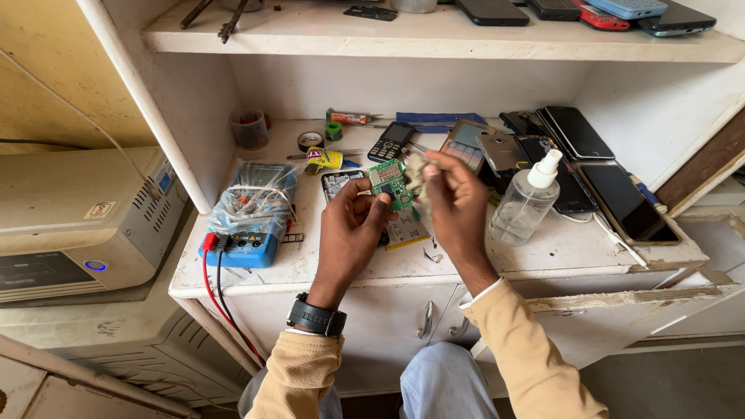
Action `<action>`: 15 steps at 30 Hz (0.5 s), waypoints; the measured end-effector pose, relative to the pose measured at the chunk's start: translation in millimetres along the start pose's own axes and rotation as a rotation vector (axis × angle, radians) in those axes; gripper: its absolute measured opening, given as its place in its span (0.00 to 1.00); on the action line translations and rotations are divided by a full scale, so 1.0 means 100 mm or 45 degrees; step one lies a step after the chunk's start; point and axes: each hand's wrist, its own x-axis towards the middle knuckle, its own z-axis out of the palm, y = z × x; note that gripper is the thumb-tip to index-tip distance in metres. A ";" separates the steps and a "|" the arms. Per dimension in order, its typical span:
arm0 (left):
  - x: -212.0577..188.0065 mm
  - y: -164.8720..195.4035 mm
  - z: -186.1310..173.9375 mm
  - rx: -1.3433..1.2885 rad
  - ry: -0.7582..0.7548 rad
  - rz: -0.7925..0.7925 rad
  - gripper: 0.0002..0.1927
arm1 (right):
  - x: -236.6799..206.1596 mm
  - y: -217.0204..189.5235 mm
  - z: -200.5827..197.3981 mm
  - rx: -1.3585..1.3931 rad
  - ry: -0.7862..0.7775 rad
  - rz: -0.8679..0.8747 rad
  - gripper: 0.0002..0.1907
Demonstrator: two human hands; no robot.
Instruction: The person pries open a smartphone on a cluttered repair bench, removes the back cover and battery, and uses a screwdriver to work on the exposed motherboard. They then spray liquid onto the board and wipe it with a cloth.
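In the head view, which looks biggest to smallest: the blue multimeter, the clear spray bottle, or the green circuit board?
1. blue multimeter
2. clear spray bottle
3. green circuit board, held nearer the camera in the left hand, yet looking smallest.

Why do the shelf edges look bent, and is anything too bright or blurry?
Head view: the wide lens curves the shelf edges; daylight whitens the desk at right; the right hand and its cloth look slightly smeared, while the circuit board in the left hand stays sharp.
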 end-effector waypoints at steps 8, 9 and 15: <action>-0.01 0.01 0.00 -0.002 0.003 0.000 0.14 | -0.06 -0.04 0.01 -0.079 -0.117 0.091 0.14; -0.01 0.02 0.00 0.006 0.005 -0.002 0.14 | -0.05 -0.03 0.02 -0.113 -0.125 0.108 0.14; -0.01 0.02 0.00 -0.040 -0.007 0.005 0.14 | 0.00 0.04 0.02 -0.079 -0.054 0.034 0.11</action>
